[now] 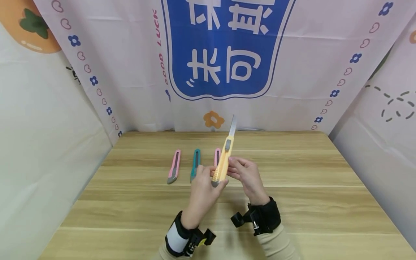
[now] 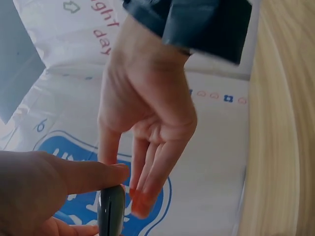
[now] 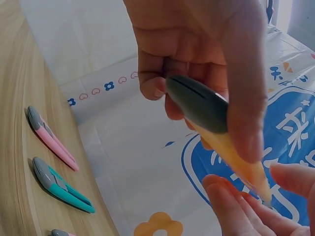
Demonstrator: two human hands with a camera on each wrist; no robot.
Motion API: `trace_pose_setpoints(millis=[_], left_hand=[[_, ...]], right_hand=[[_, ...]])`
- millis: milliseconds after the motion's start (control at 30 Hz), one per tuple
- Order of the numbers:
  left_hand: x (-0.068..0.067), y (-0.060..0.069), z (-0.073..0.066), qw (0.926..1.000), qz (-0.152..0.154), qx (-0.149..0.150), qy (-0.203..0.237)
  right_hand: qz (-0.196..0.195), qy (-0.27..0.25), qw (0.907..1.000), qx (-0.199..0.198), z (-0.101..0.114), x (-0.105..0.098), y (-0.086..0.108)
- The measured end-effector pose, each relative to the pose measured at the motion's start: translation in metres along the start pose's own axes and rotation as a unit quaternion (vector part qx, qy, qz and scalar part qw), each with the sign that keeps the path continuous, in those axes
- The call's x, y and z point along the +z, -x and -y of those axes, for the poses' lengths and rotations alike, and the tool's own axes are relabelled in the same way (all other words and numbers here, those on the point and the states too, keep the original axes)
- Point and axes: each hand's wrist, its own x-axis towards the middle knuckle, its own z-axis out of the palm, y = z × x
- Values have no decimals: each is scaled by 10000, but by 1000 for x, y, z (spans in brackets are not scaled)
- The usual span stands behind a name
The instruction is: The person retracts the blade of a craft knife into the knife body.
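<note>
A yellow utility knife is held up over the table in the head view, its long blade out and pointing away. My left hand grips its grey lower end, thumb on one side and fingers on the other. Beside the knife's middle, my right hand has fairly straight fingers, the tips touching or very close to its right edge. The grey slider sits near the front of the handle. In the right wrist view, the left thumb covers part of the grey end; the blade is hardly visible there.
On the wooden table lie a pink utility knife, a teal one and another pink one, partly covered by the yellow knife. A printed white cloth hangs behind the table's far edge.
</note>
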Motion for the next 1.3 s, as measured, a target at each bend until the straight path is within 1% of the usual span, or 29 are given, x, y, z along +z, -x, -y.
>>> trace_pose_setpoints(millis=[100, 167, 367, 700, 867, 933, 1000, 1067, 1100, 1167, 1200, 1233, 1267, 1300], left_hand=[[4, 3, -3, 10000, -15, 73, 28], [7, 5, -5, 10000, -2, 67, 11], [11, 7, -6, 9999, 30, -95, -48], [13, 7, -4, 9996, 189, -230, -11], [13, 6, -3, 9987, 401, -305, 82], [12, 5, -2, 9977, 539, -333, 243], [12, 4, 0, 9955, 725, -349, 496], [10, 2, 2, 9904, 994, -437, 852], [10, 1, 3, 9862, 1151, -513, 1076], [8, -2, 6, 9751, 1476, -695, 1501], [7, -3, 7, 9684, 1626, -780, 1723], [6, -5, 9, 9593, 1810, -891, 1976], [5, -7, 11, 9486, 2010, -982, 2236], [4, -9, 14, 9364, 2223, -1114, 2478]], right_hand=[[-90, 38, 10000, 19, 1, 0, 0], [-61, 18, 10000, 2, 1, 0, 1], [91, 14, 9999, -65, 0, -1, 2], [129, 252, 9996, -18, 1, -2, 2], [109, 332, 9994, 11, 2, -2, 3], [106, 348, 9993, 9, 2, -3, 3], [112, 360, 9993, -3, 2, -3, 2], [108, 354, 9993, -14, 2, -5, 2], [100, 340, 9994, -25, 2, -5, 2], [90, 309, 9995, -31, 3, -6, 2], [82, 290, 9995, -32, 3, -7, 2], [79, 291, 9995, -41, 4, -8, 2], [74, 278, 9996, -43, 4, -8, 2], [66, 281, 9996, -43, 5, -9, 2]])
